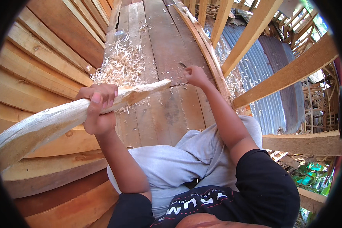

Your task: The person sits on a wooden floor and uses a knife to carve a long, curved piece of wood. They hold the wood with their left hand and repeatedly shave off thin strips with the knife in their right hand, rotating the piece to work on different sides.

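A long pale piece of wood [51,123], with bark peeled off and its surface roughly carved, slants from the lower left up toward the middle. My left hand [98,108] is wrapped around it near its far half, thumb on top. The tip beyond that hand narrows and looks freshly cut. To the right of this tip, apart from it, my right hand [197,76] is closed in a fist. From the fist sticks the short dark blade of a knife [182,65]; its handle is hidden by my fingers.
Curled wood shavings [123,62] lie heaped on the plank floor [167,34], with a small clear cup-like object [120,34] beside them. Stacked boards [41,68] rise on the left. Slanted wooden posts [250,34] stand on the right, before corrugated metal sheets [262,91].
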Tool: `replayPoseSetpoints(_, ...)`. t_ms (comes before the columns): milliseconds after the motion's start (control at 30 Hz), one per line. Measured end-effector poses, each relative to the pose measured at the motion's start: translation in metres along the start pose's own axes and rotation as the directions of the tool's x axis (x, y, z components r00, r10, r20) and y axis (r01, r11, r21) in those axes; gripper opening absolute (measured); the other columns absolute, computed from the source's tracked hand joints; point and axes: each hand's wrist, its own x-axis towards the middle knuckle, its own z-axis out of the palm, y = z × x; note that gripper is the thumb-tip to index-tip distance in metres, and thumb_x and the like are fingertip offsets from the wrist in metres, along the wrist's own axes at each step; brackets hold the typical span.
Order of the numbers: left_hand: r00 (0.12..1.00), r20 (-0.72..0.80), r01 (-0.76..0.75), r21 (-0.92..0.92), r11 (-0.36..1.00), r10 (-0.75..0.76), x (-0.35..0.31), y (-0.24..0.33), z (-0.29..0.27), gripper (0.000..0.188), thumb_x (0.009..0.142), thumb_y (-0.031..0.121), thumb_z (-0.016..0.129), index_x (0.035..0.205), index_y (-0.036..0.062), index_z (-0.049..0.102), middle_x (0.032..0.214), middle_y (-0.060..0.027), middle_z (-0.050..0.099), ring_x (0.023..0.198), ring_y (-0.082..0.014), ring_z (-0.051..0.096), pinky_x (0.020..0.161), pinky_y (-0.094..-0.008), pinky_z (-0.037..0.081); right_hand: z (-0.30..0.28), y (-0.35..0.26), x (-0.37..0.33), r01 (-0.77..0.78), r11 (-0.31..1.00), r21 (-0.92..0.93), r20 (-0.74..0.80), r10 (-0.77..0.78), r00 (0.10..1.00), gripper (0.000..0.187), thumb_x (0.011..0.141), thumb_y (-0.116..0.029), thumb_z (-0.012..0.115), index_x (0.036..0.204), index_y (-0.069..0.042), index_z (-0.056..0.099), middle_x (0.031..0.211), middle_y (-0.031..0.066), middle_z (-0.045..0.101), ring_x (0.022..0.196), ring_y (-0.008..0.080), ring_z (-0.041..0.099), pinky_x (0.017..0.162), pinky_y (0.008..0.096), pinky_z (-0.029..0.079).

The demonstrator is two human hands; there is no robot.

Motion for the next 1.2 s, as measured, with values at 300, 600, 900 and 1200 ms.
replayPoseSetpoints(300,1.0,0.001,0.031,-0.029,0.999,-0.031,-0.002,-0.006,0.005,0.013,0.089,0.007,0.05,0.077,0.0049,0.045,0.06,-0.0022,0.041,0.055,-0.0122,0.036,0.058,-0.031,0.036,0.011,0.033,0.003,0.106,0.905,-0.412,-0.306,-0.247,0.92,0.033,0.076,-0.023,0.076,0.095,0.002,0.067,0.097,0.0178,0.065,0.101,0.031,0.061,0.088,0.0364,0.049)
replayPoseSetpoints(600,0.993,-0.118,0.009,0.078,0.997,0.0,-0.002,0.005,0.009,0.01,0.088,0.008,0.051,0.079,0.0045,0.047,0.06,-0.0031,0.041,0.056,-0.0131,0.038,0.062,-0.0327,0.04,0.085,-0.009,-0.025,0.053,0.874,-0.483,-0.175,-0.156,0.972,0.061,0.069,-0.045,0.08,0.102,0.003,0.062,0.114,0.0264,0.057,0.111,0.0354,0.055,0.085,0.0385,0.05)
replayPoseSetpoints(900,0.962,-0.275,0.047,0.178,0.983,0.004,-0.003,0.024,0.011,0.01,0.087,0.01,0.052,0.08,0.0049,0.048,0.06,-0.0039,0.041,0.061,-0.0133,0.039,0.068,-0.0351,0.04,0.122,0.003,-0.026,0.513,0.745,-0.427,-0.045,-0.584,0.811,0.017,0.078,-0.006,0.06,0.093,0.002,0.064,0.118,0.0244,0.055,0.118,0.0368,0.05,0.089,0.0412,0.049)
replayPoseSetpoints(1200,0.962,-0.271,0.056,0.128,0.99,-0.019,-0.003,0.027,0.01,0.019,0.088,0.014,0.05,0.072,0.0106,0.042,0.062,-0.0001,0.034,0.061,-0.0129,0.036,0.068,-0.034,0.036,0.093,0.017,0.005,0.332,0.87,-0.365,-0.281,-0.443,0.852,0.014,0.075,0.002,0.053,0.077,0.003,0.066,0.081,0.0219,0.064,0.084,0.0387,0.061,0.079,0.045,0.051)
